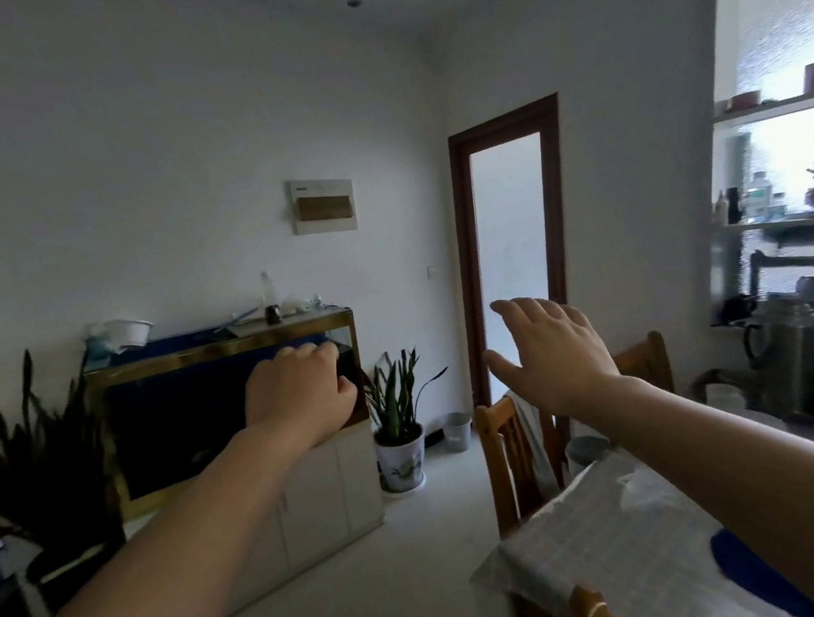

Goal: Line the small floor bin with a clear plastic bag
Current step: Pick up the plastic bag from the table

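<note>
We locate the small floor bin [458, 430] on the floor at the far end of the room, standing against the wall between the potted plant [398, 433] on its left and the door frame [469, 269] on its right, well apart from both hands. The left hand [302, 392] is curled with the fingers bent inward, in front of the dark fish tank [221, 410]; we cannot tell whether it holds anything, and no clear plastic bag is identifiable in it or anywhere in view. The right hand [550, 351] is spread wide and flat, palm down, empty, raised above the near wooden chair [507, 455]. We judge that the task has barely started: the bin is not reached and we cannot tell at this range whether it is unlined. The main risk is arriving at the bin without a bag, since none is visible. A second risk is the route: the chair and the counter [606, 541] with its pale cloth stand on the right of the passage, and the plant's leaves overhang the space just beside the bin, so a reach there could brush the pot. A thin clear bag, being hard to see, may also be opened at the wrong end.
</note>
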